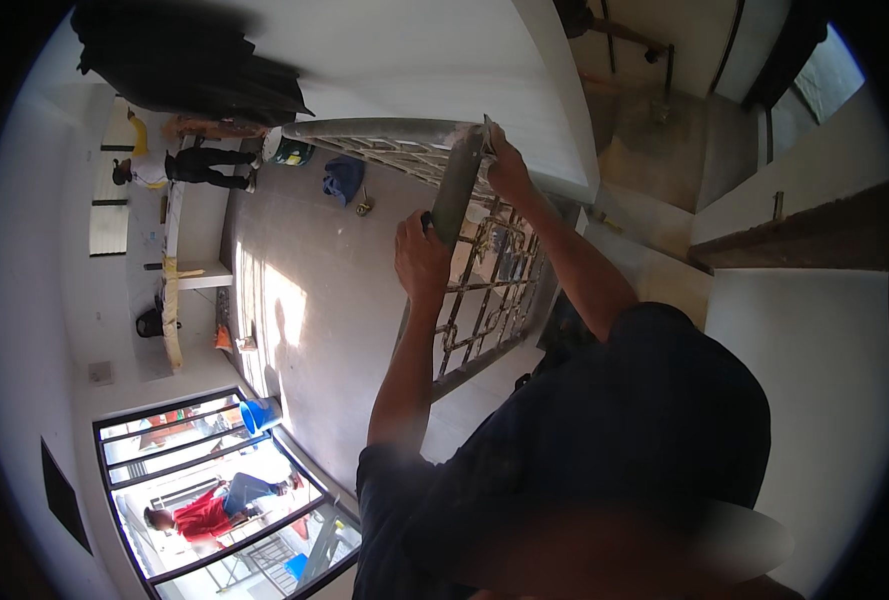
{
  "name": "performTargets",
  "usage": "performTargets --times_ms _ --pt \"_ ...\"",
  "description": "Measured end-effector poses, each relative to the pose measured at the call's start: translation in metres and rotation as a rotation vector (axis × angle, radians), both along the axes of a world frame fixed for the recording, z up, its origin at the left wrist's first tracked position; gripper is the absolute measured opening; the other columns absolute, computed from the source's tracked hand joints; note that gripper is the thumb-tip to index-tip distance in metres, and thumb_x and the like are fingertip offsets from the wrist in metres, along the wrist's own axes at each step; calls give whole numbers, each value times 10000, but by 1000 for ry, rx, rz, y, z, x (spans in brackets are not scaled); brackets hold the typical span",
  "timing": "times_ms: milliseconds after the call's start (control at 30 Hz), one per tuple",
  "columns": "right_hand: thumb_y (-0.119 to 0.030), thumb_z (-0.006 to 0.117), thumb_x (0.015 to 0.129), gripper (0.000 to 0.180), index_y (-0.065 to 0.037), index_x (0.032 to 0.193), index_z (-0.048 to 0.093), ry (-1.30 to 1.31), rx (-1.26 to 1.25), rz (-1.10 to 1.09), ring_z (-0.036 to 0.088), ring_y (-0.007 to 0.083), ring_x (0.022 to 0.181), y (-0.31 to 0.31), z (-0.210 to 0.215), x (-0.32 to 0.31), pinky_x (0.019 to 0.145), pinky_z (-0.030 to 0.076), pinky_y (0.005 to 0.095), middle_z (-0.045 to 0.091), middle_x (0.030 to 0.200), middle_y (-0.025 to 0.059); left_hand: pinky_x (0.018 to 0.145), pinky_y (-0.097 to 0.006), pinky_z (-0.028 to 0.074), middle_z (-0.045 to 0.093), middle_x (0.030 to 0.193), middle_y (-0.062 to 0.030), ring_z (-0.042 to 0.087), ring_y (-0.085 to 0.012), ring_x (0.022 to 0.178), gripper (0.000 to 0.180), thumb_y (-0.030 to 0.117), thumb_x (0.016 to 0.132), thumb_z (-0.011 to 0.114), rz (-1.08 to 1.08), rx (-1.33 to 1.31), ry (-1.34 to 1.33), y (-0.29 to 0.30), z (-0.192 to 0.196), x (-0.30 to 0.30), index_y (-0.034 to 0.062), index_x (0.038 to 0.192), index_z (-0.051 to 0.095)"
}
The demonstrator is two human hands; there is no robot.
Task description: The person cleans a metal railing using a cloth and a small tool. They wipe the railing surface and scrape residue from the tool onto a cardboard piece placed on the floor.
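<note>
Both my arms reach up to a railing with a thick grey-brown handrail point(456, 192) and a lattice of metal bars point(484, 290) below it. My left hand point(422, 258) is closed on the side of the handrail, its fingers curled around the edge. At the far end, by a pale worn patch near the corner, my right hand point(507, 168) is closed around a thin, greyish sheet-like piece point(487, 135) pressed against the rail. The kind of this piece is too small to tell, and my right fingertips are partly hidden.
A white curved wall point(444, 60) rises beyond the railing. On the grey floor point(334, 320) lie a blue cloth-like bundle point(343, 179) and a dark green bucket point(290, 151). Near the window stands a blue bucket point(259, 414). One person point(199, 165) stands across the room; another point(209, 512) is outside.
</note>
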State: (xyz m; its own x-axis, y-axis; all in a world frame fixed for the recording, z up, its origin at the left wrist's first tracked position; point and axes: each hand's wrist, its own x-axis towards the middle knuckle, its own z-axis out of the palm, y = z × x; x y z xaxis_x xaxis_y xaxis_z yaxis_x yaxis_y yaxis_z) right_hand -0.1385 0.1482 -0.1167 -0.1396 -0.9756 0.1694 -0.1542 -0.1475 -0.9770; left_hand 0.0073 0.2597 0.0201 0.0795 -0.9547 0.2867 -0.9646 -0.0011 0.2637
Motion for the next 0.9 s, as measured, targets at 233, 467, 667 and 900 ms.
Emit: performTargets --times_ms 233,467,667,900 --pt "-185 502 986 538 -17 1493 442 -305 233 194 608 315 1172 -12 4 -26 982 478 422 616 1337 180 871 -502 506 638 1135 -171 624 -385 1077 272 116 957 548 18 53 -13 -1 2 2 62 1216 610" --pt "-662 496 988 774 25 1326 602 -520 366 56 587 196 805 -14 14 -21 782 495 398 661 965 63 835 -532 512 618 1069 -171 619 -392 1032 269 114 933 568 2 14 -34 2 5 0 64 1196 592" --pt "-664 495 986 741 15 1240 649 -565 132 -130 594 176 806 3 13 5 716 486 378 667 963 62 838 -523 512 637 1101 -178 627 -397 1051 255 100 943 563 40 37 -69 1 6 -4 68 1192 606" --pt "-527 496 1032 637 -46 1446 549 -398 258 -112 588 171 800 -9 3 3 759 541 396 691 1122 121 824 -530 511 627 1097 -182 622 -403 1039 275 103 938 564 32 31 -52 1 8 -7 76 1211 587"
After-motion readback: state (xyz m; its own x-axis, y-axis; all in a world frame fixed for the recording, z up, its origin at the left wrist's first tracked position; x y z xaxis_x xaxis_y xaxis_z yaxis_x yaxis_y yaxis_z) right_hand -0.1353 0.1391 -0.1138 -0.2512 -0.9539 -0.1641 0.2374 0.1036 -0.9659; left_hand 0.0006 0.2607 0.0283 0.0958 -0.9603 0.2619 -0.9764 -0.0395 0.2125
